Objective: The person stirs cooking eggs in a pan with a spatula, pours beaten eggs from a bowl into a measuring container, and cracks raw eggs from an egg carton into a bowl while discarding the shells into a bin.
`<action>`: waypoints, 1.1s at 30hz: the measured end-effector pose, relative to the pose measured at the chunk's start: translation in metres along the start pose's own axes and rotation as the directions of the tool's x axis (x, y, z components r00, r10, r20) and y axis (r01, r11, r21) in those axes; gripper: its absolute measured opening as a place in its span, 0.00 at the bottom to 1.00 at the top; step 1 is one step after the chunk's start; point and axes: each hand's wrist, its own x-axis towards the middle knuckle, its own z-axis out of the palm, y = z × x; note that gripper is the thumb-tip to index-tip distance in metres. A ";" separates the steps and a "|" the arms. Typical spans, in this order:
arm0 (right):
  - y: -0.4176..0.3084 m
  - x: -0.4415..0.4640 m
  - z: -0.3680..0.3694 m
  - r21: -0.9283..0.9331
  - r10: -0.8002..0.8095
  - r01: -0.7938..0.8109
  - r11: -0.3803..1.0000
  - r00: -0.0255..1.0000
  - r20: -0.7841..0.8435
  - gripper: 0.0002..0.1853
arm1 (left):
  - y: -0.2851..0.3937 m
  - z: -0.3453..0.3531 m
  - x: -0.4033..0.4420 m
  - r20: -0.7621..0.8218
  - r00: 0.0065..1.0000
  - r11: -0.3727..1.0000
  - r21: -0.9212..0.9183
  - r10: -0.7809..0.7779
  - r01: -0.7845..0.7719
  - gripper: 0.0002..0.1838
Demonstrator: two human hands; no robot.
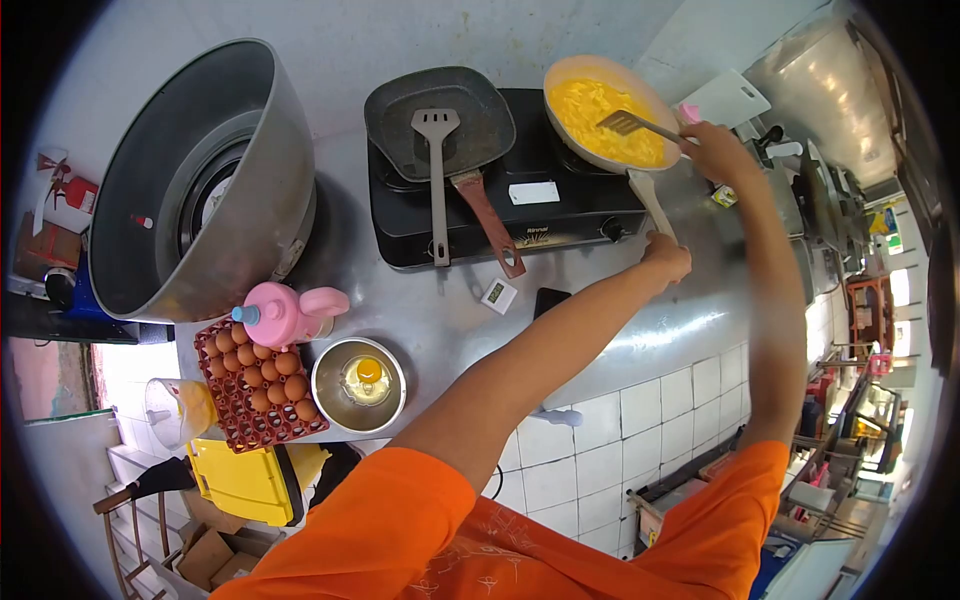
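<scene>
On the stove's (pixel 590 222) right side, egg (pixel 600 105) lay in the pale pan (pixel 590 68), left hand (pixel 668 257) closed round its handle (pixel 648 198), right hand (pixel 722 157) gripping the spatula (pixel 622 122); too hard a push could have slopped some out.

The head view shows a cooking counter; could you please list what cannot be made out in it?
All in the head view:
Burner under the pan of yellow food: hidden by that pan.
Grip end of the spatula: covered by the right hand.
End of the pan handle: covered by the left hand.
Flat black object: partly hidden by the left forearm.
Digits on the small white device: too small.
</scene>
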 end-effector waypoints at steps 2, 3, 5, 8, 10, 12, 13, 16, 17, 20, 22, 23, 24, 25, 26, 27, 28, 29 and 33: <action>-0.031 -0.037 -0.066 0.061 0.107 -0.115 0.991 0.987 0.116 0.16 | -0.001 0.000 -0.001 -0.008 1.000 1.000 0.010 0.008 -0.008 0.28; -0.047 -0.049 -0.088 0.113 0.210 -0.242 0.964 0.948 0.240 0.17 | 0.001 -0.002 -0.004 -0.008 1.000 1.000 0.005 0.003 -0.003 0.28; -0.062 -0.054 -0.099 0.097 0.202 -0.248 0.964 0.919 0.338 0.17 | 0.007 -0.007 -0.013 0.013 1.000 0.999 0.045 -0.008 0.007 0.27; -0.048 -0.042 -0.046 0.157 0.100 -0.166 0.974 0.928 0.358 0.18 | 0.003 0.000 -0.003 -0.014 1.000 0.995 0.094 -0.022 0.024 0.28; -0.064 -0.031 -0.020 0.168 -0.022 -0.023 0.985 0.965 0.261 0.17 | -0.004 0.004 0.006 -0.016 1.000 0.995 0.103 -0.014 0.016 0.31; -0.094 -0.009 0.011 -0.020 -0.043 0.048 0.999 0.977 0.210 0.14 | -0.010 0.006 0.017 -0.023 1.000 0.993 0.114 -0.005 0.008 0.33; -0.097 0.007 0.036 -0.155 -0.047 0.076 0.985 0.982 0.183 0.12 | -0.015 0.008 0.022 0.012 0.994 0.978 0.179 0.107 -0.107 0.33; -0.149 0.004 0.022 -0.078 0.031 -0.032 0.996 0.999 -0.021 0.14 | -0.013 -0.008 0.004 0.167 0.958 0.972 -0.021 0.234 -0.234 0.30; -0.156 0.009 0.022 -0.072 0.030 -0.031 0.997 0.999 -0.023 0.14 | -0.006 -0.016 -0.009 0.262 0.921 0.935 -0.286 0.288 -0.211 0.28; -0.162 0.034 0.023 -0.051 0.121 -0.120 0.991 0.993 0.014 0.14 | -0.010 -0.017 -0.022 0.274 0.878 0.913 -0.232 0.393 -0.337 0.24; -0.154 0.046 0.033 -0.095 0.147 -0.148 0.984 0.989 -0.025 0.15 | -0.011 -0.015 -0.019 0.281 0.864 0.906 -0.200 0.418 -0.373 0.24; -0.147 0.052 0.037 -0.095 0.144 -0.146 0.985 0.989 -0.026 0.15 | -0.011 -0.014 -0.017 0.275 0.880 0.921 -0.174 0.386 -0.349 0.25; -0.138 0.059 0.041 -0.102 0.160 -0.162 0.981 0.987 -0.026 0.15 | -0.009 -0.012 -0.014 0.259 0.909 0.944 -0.142 0.325 -0.297 0.26; -0.128 0.065 0.045 -0.109 0.177 -0.179 0.978 0.984 -0.027 0.16 | -0.005 -0.011 -0.012 0.236 0.937 0.966 -0.092 0.258 -0.243 0.27; -0.116 0.071 0.049 -0.109 0.174 -0.177 0.978 0.984 -0.032 0.16 | -0.002 -0.009 -0.011 0.209 0.958 0.981 -0.045 0.195 -0.190 0.28; -0.103 0.075 0.054 -0.106 0.196 -0.199 0.974 0.980 -0.035 0.15 | 0.001 -0.008 -0.013 0.178 0.973 0.989 -0.003 0.144 -0.146 0.30; -0.092 0.076 0.059 -0.102 0.221 -0.224 0.969 0.975 -0.039 0.14 | 0.003 -0.008 -0.014 0.144 0.984 0.994 0.025 0.102 -0.106 0.31; -0.082 0.075 0.066 -0.100 0.225 -0.229 0.968 0.973 -0.049 0.14 | 0.006 -0.008 -0.016 0.111 0.992 0.996 0.047 0.067 -0.073 0.32; -0.049 0.068 0.103 -0.070 0.142 -0.146 0.987 0.989 -0.051 0.11 | 0.014 -0.009 -0.024 -0.006 1.000 0.995 0.096 -0.006 0.006 0.38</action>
